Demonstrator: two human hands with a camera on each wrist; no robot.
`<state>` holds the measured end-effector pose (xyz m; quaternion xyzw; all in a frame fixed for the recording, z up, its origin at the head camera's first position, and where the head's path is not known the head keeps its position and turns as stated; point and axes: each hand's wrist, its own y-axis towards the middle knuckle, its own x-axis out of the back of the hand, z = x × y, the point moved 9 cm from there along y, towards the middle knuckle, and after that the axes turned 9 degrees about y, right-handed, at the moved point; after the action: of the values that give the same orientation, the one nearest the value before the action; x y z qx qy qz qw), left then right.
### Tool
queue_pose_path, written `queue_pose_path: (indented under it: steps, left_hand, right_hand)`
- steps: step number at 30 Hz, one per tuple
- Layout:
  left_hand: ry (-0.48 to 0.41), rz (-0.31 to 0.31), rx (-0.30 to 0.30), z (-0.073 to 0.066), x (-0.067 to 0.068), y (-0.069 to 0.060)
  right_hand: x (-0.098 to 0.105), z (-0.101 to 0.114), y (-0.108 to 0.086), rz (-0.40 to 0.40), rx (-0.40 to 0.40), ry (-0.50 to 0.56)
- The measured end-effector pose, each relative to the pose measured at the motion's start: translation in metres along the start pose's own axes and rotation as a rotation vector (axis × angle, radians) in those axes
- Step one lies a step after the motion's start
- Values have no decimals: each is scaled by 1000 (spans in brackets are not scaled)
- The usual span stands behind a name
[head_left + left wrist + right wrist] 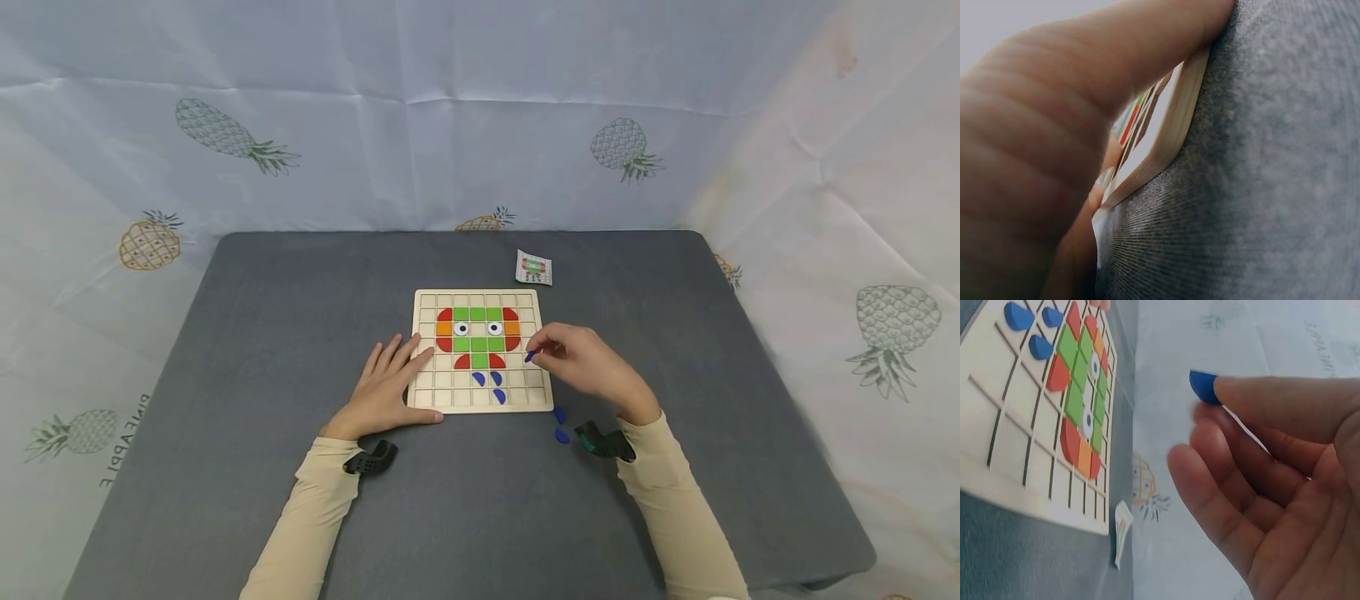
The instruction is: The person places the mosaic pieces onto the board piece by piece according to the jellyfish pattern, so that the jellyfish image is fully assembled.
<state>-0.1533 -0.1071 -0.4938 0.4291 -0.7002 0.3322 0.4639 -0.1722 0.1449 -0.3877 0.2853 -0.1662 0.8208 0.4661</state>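
A wooden grid board (pixel 480 404) lies on the table, with green, red, orange, eye-marked and blue pieces set in its cells. My right hand (pixel 585 358) pinches a blue half-round piece (pixel 1204 385) between thumb and index finger, above the board's right edge. Spread along the board's left side, my left hand (pixel 382 387) rests with straight fingers, its thumb at the front edge. In the left wrist view, that thumb hides much of the board's corner (pixel 1163 147). Several blue pieces (pixel 498 397) sit in the lower cells.
Two loose blue pieces (pixel 562 436) lie on the grey table (pixel 465 500) by the board's front right corner. A small pattern card (pixel 534 268) lies behind the board. A pineapple-print cloth (pixel 450 167) hangs behind the table.
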Motion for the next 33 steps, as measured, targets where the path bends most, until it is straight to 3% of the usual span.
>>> queue_pose_path:
  steps: [13,25,33]
  left_hand:
    - [-1,2,3,-1,1,-1]
    - [4,-3,-2,-2,1,0]
    - [7,-12,-12,-1,2,-1]
  right_hand:
    - [-38,3,24,65,45,5]
    - [-73,-9,34,94,-84,-14]
    - [-87,-10,37,106,-92,-75]
